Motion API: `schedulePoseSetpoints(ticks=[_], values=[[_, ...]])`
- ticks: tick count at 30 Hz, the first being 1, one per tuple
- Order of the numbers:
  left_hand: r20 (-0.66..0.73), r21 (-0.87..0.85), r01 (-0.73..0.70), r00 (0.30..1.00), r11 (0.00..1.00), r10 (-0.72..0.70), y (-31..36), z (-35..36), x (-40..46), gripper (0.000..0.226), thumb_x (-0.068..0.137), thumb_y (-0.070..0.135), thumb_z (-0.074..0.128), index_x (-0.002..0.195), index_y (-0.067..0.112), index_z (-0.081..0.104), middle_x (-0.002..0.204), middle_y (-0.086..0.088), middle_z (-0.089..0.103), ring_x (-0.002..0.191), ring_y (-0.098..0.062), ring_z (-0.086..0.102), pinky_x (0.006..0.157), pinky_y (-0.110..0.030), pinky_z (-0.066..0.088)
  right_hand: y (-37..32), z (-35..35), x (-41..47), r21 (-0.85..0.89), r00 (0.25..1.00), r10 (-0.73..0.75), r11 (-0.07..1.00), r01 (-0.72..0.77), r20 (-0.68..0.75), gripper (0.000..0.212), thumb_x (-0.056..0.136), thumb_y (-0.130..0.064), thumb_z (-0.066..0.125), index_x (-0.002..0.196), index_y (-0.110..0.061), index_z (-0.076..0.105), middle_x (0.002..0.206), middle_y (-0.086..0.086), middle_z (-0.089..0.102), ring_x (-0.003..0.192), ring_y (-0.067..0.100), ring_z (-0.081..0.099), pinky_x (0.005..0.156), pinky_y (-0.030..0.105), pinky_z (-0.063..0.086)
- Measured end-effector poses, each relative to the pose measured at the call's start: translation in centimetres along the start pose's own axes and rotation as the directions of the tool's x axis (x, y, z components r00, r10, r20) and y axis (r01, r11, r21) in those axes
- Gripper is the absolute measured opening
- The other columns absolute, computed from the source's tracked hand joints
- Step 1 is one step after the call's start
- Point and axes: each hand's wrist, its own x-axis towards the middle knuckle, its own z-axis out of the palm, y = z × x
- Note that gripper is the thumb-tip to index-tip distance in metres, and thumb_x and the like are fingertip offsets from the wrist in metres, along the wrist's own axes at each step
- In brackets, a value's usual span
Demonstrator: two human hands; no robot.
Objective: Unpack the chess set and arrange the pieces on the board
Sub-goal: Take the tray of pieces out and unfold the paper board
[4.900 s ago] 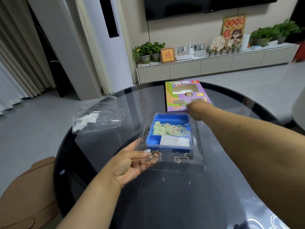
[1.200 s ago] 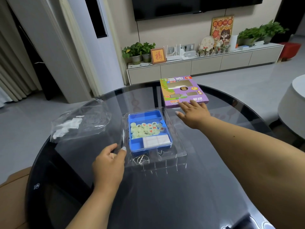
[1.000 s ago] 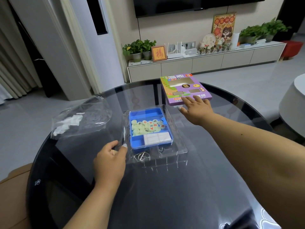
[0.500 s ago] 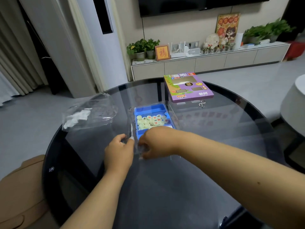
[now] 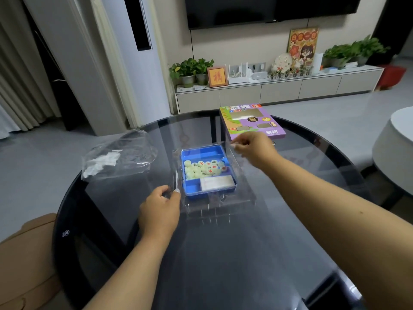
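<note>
A blue tray [image 5: 205,151] sits inside a clear plastic blister tray [image 5: 223,208] on the round glass table [image 5: 223,260]. In the blue tray lie several pale round chess pieces [image 5: 202,170] with red and green characters, and a folded white sheet [image 5: 216,183] lies in front of them. My left hand [image 5: 160,209] grips the blister tray's left edge. My right hand [image 5: 253,148] hovers beyond the tray's far right corner, its fingertips pinched on something small that looks like a metal ring. The purple chess box [image 5: 250,121] lies flat just beyond that hand.
A crumpled clear plastic bag [image 5: 118,157] with white scraps lies on the table's left part. A small metal piece [image 5: 274,142] rests by the box. A tan chair [image 5: 24,260] stands at the lower left, and a white round seat [image 5: 393,151] at the right.
My right hand has left the blister tray's front edge and moved up and right toward the purple box with pinched fingers. My left hand has kept its hold on the tray's edge.
</note>
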Motion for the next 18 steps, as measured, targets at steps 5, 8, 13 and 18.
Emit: schedulePoseSetpoints(ticks=[5,8,13,18], values=[[-0.001,-0.004,0.002,1.0,1.0,-0.002,-0.1,0.1,0.1,0.035,0.088,0.038,0.058,0.117,0.021,0.064,0.095,-0.001,0.072,0.098,-0.022,0.062,0.079,-0.03,0.044,6.3,-1.3,2.5,-0.456,0.986,0.144,0.875,-0.164,-0.078,0.022,0.093,-0.011,0.052,0.107,-0.009,0.069,0.109,0.011,0.068,0.101,0.032,0.06,0.082,0.034,0.049],[-0.002,-0.008,-0.003,1.0,1.0,0.003,-0.1,0.2,0.2,0.036,0.087,0.038,0.058,0.118,0.021,0.064,0.096,-0.001,0.072,0.097,-0.022,0.062,0.08,-0.031,0.046,7.7,-0.3,1.9,-0.561,0.998,0.062,0.826,-0.053,-0.003,0.034,0.094,-0.01,0.048,0.126,-0.014,0.06,0.128,0.009,0.06,0.117,0.03,0.053,0.092,0.032,0.044],[0.004,0.003,-0.012,1.0,1.0,0.012,-0.2,0.1,0.2,0.037,0.087,0.04,0.058,0.119,0.022,0.063,0.096,-0.001,0.072,0.098,-0.023,0.062,0.083,-0.035,0.049,8.3,0.7,0.7,-0.644,0.992,-0.105,0.755,0.124,0.068,0.04,0.096,-0.022,0.037,0.132,-0.016,0.054,0.139,-0.001,0.051,0.129,0.024,0.039,0.103,0.033,0.035],[0.012,-0.01,-0.019,1.0,1.0,0.02,-0.4,0.1,0.3,0.038,0.087,0.04,0.058,0.119,0.021,0.064,0.092,0.0,0.072,0.095,-0.022,0.063,0.082,-0.036,0.051,8.7,0.5,1.6,-0.747,0.981,0.051,0.656,0.11,0.189,0.053,0.099,-0.037,0.022,0.15,-0.023,0.022,0.159,-0.003,0.012,0.145,0.019,0.009,0.114,0.038,0.015]])
